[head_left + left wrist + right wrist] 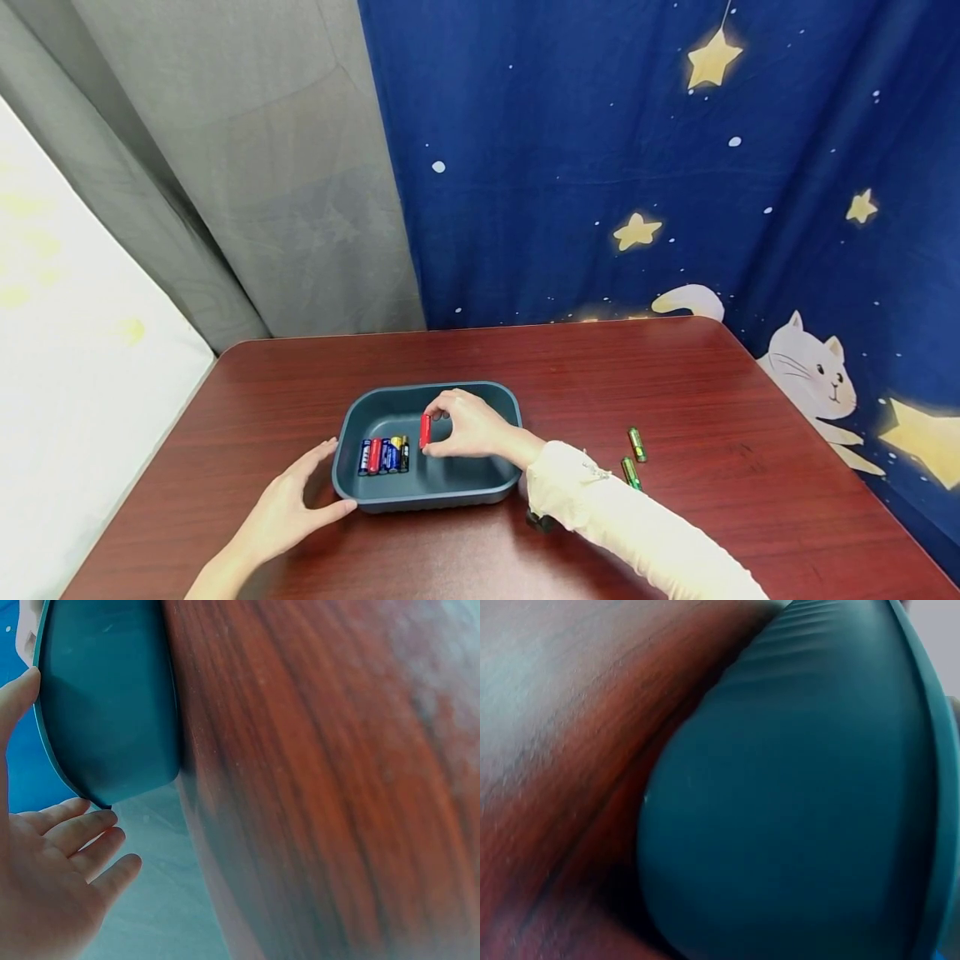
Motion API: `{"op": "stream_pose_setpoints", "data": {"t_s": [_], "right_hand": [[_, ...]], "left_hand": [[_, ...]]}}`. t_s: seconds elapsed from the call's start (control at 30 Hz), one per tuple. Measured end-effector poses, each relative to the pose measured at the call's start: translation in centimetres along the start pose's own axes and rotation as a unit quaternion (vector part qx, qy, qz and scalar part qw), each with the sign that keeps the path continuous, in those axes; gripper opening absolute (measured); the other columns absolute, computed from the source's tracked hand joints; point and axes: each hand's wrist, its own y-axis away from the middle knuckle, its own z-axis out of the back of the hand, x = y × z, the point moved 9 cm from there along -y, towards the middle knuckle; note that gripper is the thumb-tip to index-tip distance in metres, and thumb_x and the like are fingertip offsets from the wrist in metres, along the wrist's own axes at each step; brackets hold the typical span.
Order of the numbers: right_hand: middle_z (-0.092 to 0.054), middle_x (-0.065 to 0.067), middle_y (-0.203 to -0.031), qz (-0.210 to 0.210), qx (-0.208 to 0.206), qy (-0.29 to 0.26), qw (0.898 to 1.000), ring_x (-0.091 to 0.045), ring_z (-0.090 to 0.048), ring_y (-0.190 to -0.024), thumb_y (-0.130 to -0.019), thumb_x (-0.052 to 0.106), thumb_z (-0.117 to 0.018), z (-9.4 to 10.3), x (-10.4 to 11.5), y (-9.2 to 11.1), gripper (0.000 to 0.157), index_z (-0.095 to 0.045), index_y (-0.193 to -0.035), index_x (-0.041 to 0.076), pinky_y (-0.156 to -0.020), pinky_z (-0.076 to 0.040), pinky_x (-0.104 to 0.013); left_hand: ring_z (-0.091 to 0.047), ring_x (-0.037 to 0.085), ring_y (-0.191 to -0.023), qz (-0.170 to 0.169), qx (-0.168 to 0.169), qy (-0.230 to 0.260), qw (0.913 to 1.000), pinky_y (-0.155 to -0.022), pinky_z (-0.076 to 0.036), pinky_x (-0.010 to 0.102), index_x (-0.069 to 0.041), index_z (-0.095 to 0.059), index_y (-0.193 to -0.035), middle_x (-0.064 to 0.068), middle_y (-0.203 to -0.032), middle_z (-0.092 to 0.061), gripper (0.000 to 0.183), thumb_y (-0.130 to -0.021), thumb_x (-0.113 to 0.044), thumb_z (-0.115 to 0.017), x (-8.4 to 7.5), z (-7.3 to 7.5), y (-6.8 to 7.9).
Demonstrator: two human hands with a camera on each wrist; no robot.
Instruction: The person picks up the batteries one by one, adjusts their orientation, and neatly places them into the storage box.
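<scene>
A red battery (425, 431) is pinched upright between the thumb and fingers of my right hand (472, 425), over the inside of a dark teal tray (427, 502). To its left, several batteries (385, 456), blue, red and black among them, lie side by side in a row on the tray floor. My left hand (281, 510) is at the tray's left end, thumb and fingers spread, fingertips right at the rim. In the left wrist view its fingers (97, 859) are extended beside the tray's corner. The tray wall (795, 810) fills most of the right wrist view, hiding the red battery.
Two green batteries, one farther back (637, 444) and one nearer (631, 472), lie on the reddish-brown table (735, 508) right of the tray. A small dark object (538, 521) shows under the right sleeve (600, 500). Curtains (525, 167) hang behind the table's far edge.
</scene>
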Motion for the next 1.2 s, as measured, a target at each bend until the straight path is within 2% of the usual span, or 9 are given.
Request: {"op": "stream_pose_setpoints", "data": {"t_s": [0.37, 0.67, 0.93, 1.2], "right_hand": [[-0.064, -0.002, -0.094, -0.015, 0.023, 0.001, 1.000, -0.015, -0.058, -0.089, -0.070, 0.036, -0.076, -1.7, -0.3, -0.8, 0.041, -0.065, -0.100, 0.011, -0.077, -0.046, -0.018], [-0.062, 0.004, -0.089, -0.031, 0.049, 0.001, 0.998, -0.005, -0.054, -0.083, -0.069, 0.035, -0.077, -3.3, -1.0, -1.1, 0.040, -0.066, -0.100, 0.012, -0.074, -0.044, -0.015], [-0.061, 0.005, -0.086, -0.021, 0.055, 0.012, 0.998, -0.003, -0.053, -0.080, -0.068, 0.034, -0.077, -4.0, -0.9, -1.2, 0.039, -0.066, -0.098, 0.012, -0.073, -0.043, -0.014], [-0.062, 0.005, -0.088, -0.037, 0.077, 0.025, 0.996, -0.004, -0.054, -0.082, -0.068, 0.034, -0.077, -4.7, -1.2, -1.4, 0.040, -0.066, -0.100, 0.012, -0.074, -0.044, -0.013]], "left_hand": [[-0.046, 0.037, -0.120, 0.007, 0.006, 0.009, 0.9999, -0.091, -0.043, 0.055, -0.004, -0.042, -0.134, 0.018, -0.135, -0.046, 0.087, -0.069, -0.054, -0.071, 0.0, -0.1, -0.1], [-0.045, 0.037, -0.120, 0.012, 0.011, 0.010, 0.9998, -0.091, -0.043, 0.054, -0.005, -0.040, -0.135, 0.017, -0.135, -0.045, 0.088, -0.069, -0.055, -0.071, 0.1, -0.2, -0.1], [-0.045, 0.036, -0.121, 0.009, 0.010, 0.010, 0.9999, -0.091, -0.043, 0.054, -0.005, -0.041, -0.135, 0.017, -0.135, -0.045, 0.088, -0.069, -0.055, -0.071, 0.1, -0.2, -0.1], [-0.046, 0.036, -0.120, 0.003, 0.005, 0.011, 0.9999, -0.091, -0.044, 0.054, -0.005, -0.041, -0.134, 0.017, -0.134, -0.046, 0.087, -0.069, -0.055, -0.071, 0.2, -0.1, 0.0]]}}
